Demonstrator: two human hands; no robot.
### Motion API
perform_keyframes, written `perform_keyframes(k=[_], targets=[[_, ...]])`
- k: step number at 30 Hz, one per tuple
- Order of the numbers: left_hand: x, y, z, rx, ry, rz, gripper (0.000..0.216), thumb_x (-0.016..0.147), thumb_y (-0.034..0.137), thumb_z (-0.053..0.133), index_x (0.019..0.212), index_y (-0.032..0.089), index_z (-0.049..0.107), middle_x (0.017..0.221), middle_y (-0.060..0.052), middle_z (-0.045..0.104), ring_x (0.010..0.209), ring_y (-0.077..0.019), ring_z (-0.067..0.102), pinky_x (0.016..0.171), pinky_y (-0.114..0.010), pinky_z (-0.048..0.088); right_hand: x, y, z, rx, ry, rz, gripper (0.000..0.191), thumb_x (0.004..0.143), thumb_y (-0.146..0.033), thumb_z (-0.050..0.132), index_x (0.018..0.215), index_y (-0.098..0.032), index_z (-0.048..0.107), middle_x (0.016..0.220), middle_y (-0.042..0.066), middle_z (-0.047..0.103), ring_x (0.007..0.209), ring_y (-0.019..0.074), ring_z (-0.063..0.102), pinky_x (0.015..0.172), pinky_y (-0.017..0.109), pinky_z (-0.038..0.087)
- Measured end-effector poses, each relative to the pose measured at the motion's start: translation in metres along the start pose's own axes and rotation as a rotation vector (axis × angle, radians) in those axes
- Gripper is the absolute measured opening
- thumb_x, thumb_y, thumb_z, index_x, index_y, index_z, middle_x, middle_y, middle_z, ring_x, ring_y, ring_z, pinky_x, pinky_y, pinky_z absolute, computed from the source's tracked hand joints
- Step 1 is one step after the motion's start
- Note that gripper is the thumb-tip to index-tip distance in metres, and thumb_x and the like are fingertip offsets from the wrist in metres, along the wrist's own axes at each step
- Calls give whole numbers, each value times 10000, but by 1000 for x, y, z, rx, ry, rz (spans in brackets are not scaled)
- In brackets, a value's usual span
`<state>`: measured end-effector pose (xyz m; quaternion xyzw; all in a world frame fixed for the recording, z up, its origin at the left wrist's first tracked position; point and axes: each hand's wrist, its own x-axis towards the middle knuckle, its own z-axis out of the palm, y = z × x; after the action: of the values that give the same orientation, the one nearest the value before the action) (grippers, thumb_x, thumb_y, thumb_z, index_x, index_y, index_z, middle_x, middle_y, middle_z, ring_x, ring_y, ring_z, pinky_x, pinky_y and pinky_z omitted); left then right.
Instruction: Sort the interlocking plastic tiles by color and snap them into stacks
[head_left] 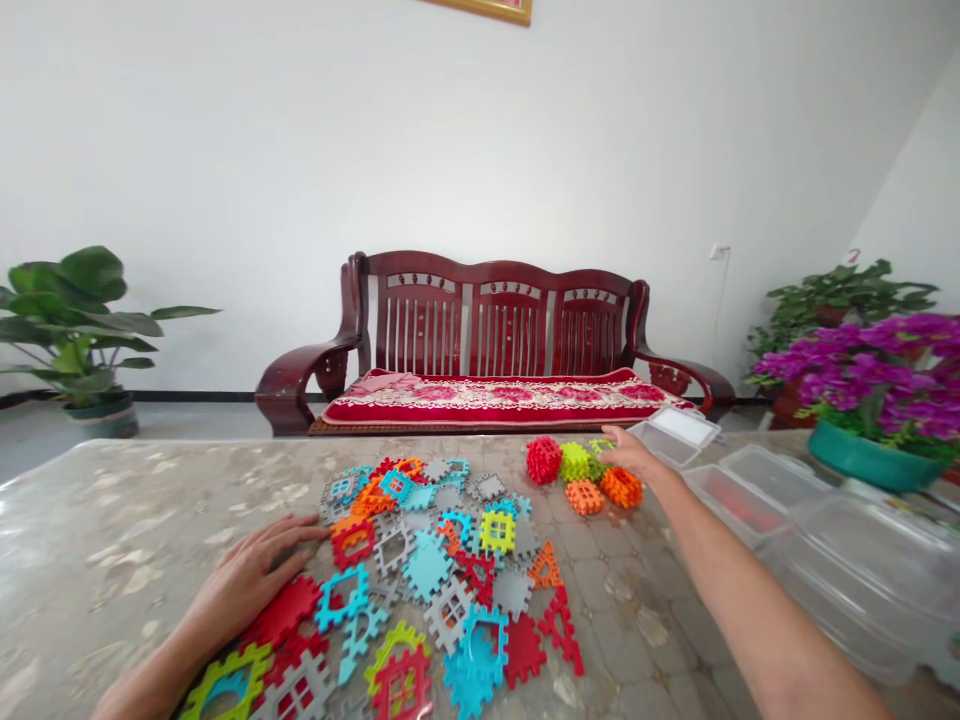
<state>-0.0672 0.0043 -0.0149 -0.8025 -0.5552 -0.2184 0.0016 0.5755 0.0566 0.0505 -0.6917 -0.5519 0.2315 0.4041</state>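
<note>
Flat notched puzzle tiles in red, blue, grey, orange and green (427, 565) lie in a loose spread on the table. My left hand (259, 565) rests palm down at the left edge of this spread, fingers stretched out, beside a red tile (289, 610). Farther back, my right hand (630, 452) reaches over the sorted stacks with its fingers around a green tile (601, 444). Under and beside it are a green stack (574, 461), a red stack (544, 460) and two orange stacks, one (584, 497) in front and one (622, 487) nearer my wrist.
Clear plastic boxes (862, 560) stand open along the right side, one (739, 505) with something red inside. A teal pot (870, 455) of purple flowers is behind them. The patterned table (150, 530) ends before a wooden bench (495, 330). A potted plant (82, 330) stands left.
</note>
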Motion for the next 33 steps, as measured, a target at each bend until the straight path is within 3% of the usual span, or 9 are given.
perform_keyframes(k=[8,13,15,17,21,25,29,33], targets=[[0,0,0,-17,20,15,459,836,643,479,1121,387,731,1278,29,687,1200,-231,625,1049,-336,487,-7,-8,-2,34,-34,25,731,575,-173,756,1284,-158,582,1253,190,648,1160,336,621,946,448,516],[0,2,-1,-17,4,10,465,851,649,453,1124,392,727,1283,31,683,1215,-240,614,1064,-365,478,-28,-38,9,72,-12,-73,537,688,-248,705,1212,-168,623,1202,155,674,1182,300,604,1011,457,476],[1,4,-3,-22,6,18,487,854,663,436,1115,379,734,1273,20,690,1200,-237,624,1060,-357,480,-49,-57,26,105,-100,-154,459,730,-300,693,1173,-186,647,1137,113,705,1087,253,652,967,411,510],[1,6,-4,-24,11,19,513,855,675,420,1096,360,746,1251,1,702,1171,-235,641,1050,-348,487,-76,-78,47,116,-304,-292,440,740,-349,709,1147,-189,665,1140,98,707,1044,244,660,930,404,522],[2,10,-6,-42,9,17,523,857,672,429,1109,340,744,1212,-21,719,1175,-230,634,1053,-341,480,-123,-109,85,-60,-486,-505,647,640,-378,815,1248,-247,634,1251,72,654,1137,265,603,992,411,469],[2,11,-6,-41,4,6,514,859,657,428,1093,334,751,1231,-24,712,1168,-238,640,1053,-355,481,-139,-123,101,-375,-521,-667,845,563,-374,861,1348,-291,561,1325,72,598,1223,299,523,1031,423,415],[2,10,-5,-45,8,9,448,863,603,460,1125,361,731,1282,10,684,1197,-232,623,1070,-358,466,-144,-127,108,-545,-502,-653,794,611,-324,821,1358,-277,556,1301,70,626,1172,298,561,994,400,441],[1,11,-5,-36,4,-1,394,855,566,492,1115,386,728,1281,42,683,1217,-230,611,1078,-364,460,-149,-126,114,-550,-466,-655,722,657,-264,764,1351,-276,565,1298,69,644,1151,293,599,984,405,466]])
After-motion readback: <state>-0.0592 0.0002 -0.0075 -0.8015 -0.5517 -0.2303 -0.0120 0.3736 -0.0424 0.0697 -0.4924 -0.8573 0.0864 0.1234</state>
